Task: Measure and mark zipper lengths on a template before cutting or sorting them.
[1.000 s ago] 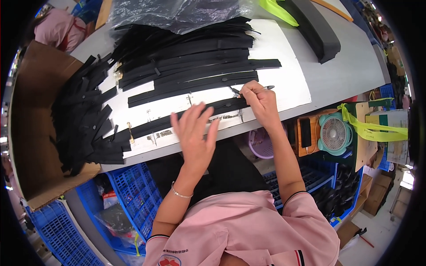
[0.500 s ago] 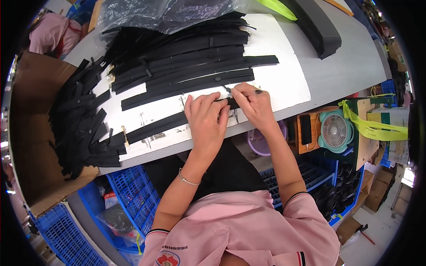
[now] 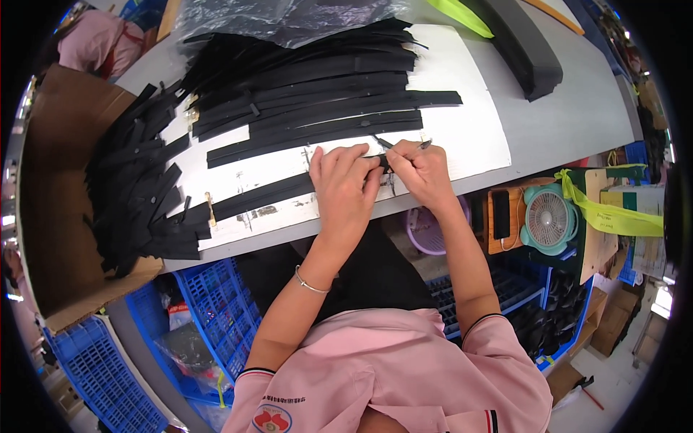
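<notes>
Black phone (image 3: 500,213) on wooden board (image 3: 497,246), teal fan (image 3: 546,219) just beside; purple basket (image 3: 432,245) nearby; blue crate (image 3: 108,377) lower left.

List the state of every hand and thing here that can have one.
Left hand: fingers bent, over the near strip
Right hand: grip closed around the pen-like tool
Pen-like tool: held, slanted
Near strip: lying flat, partly covered by left hand
Cardboard box: open
Clear plastic bag: crumpled
Phone: screen dark
Fan: upright; cannot tell whether running
</notes>
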Action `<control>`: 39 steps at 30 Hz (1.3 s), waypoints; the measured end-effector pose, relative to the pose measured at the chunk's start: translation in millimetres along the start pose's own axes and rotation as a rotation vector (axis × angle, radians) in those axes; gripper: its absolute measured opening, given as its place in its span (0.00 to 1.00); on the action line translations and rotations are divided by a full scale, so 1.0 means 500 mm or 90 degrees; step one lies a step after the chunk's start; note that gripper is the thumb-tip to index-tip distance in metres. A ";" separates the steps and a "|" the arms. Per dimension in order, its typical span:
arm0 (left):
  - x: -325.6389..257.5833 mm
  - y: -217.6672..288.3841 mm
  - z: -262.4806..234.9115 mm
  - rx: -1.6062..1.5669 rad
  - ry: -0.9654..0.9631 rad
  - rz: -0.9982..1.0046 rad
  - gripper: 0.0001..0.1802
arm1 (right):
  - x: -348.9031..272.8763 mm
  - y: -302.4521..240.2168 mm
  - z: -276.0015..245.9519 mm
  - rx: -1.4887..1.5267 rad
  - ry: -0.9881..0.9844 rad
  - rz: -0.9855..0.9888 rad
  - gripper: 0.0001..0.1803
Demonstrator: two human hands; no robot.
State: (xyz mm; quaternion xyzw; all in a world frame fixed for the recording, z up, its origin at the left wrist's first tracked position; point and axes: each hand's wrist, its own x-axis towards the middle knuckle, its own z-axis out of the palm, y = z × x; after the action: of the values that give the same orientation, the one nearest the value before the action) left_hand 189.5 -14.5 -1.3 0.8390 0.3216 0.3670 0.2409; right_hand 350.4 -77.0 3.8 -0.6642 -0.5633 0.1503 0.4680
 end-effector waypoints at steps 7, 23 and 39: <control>-0.034 0.009 -0.032 0.122 -0.081 0.001 0.29 | -0.024 -0.006 -0.020 0.155 0.036 0.150 0.09; 0.034 -0.086 -0.088 -0.032 -0.051 -0.039 0.24 | -0.031 0.036 -0.001 0.218 0.183 0.191 0.12; -0.276 -0.251 -0.507 0.316 0.161 -0.223 0.21 | -0.011 0.038 0.005 0.205 0.142 0.203 0.13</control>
State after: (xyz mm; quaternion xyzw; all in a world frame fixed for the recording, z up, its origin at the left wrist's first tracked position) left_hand -123.9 14.2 10.5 0.7518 0.5679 0.3320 0.0463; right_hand 358.1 -79.4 -14.4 -0.6741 -0.3646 0.2358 0.5975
